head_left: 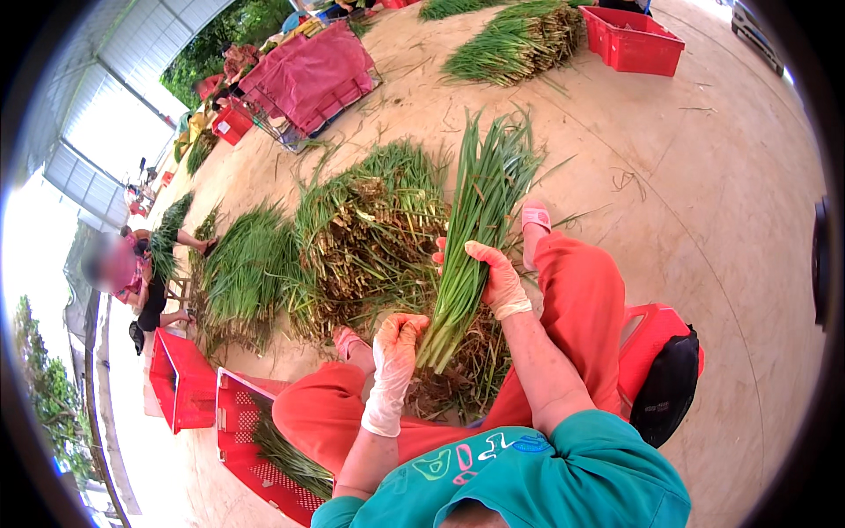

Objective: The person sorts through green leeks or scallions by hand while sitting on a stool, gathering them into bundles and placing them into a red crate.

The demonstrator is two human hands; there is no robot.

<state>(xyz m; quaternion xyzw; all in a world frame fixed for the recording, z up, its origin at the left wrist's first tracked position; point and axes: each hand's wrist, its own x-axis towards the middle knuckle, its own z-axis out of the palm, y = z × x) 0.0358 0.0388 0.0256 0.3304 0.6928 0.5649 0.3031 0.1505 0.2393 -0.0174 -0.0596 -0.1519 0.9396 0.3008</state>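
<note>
My right hand [497, 280], in a pale glove with orange on the fingers, is wrapped round a bunch of garlic chives [480, 211]. The long green leaves point away from me and the pale stalk ends slant down toward my lap. Beside those ends my left hand [398, 348], gloved alike, has its fingers bent and pressed together. Whatever its fingertips pinch is too small to make out. Between my feet lies a heap of brownish trimmings and stalks [471, 361], partly hidden by the bunch.
A large pile of chives [374, 229] lies ahead, with another chive pile [251, 273] to its left. A red perforated crate [238, 422] holding chives stands by my left leg, next to a red bin [180, 378]. A person [145, 273] sits farther left.
</note>
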